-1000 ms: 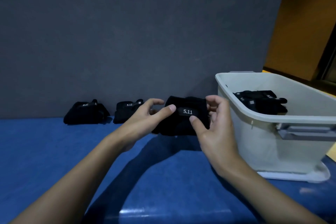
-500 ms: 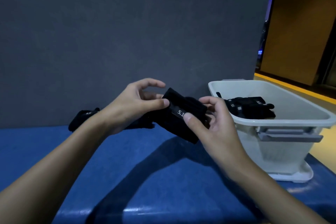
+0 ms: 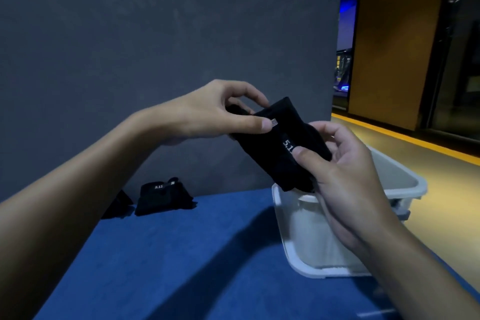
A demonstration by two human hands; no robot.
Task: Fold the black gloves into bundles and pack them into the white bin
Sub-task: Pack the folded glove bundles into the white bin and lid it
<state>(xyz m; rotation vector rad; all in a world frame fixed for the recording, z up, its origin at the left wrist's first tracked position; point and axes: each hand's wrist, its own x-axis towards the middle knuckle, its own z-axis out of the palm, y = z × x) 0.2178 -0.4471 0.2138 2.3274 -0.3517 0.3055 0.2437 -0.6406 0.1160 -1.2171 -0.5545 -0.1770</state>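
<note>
Carrying the black glove bundle (image 3: 275,153) up off the bench (image 3: 181,267), both hands now hold it over the white bin (image 3: 306,236). The left hand (image 3: 215,114) pinches its top with its fingers and the right hand (image 3: 348,179) grips its bottom. Packing looks next.

We see a blue table (image 3: 181,267) filling the lower frame, with a white bin (image 3: 306,236) at lower right, a glove bundle (image 3: 163,197) left of centre and a second bundle (image 3: 119,205), partly hidden, just beside it.
</note>
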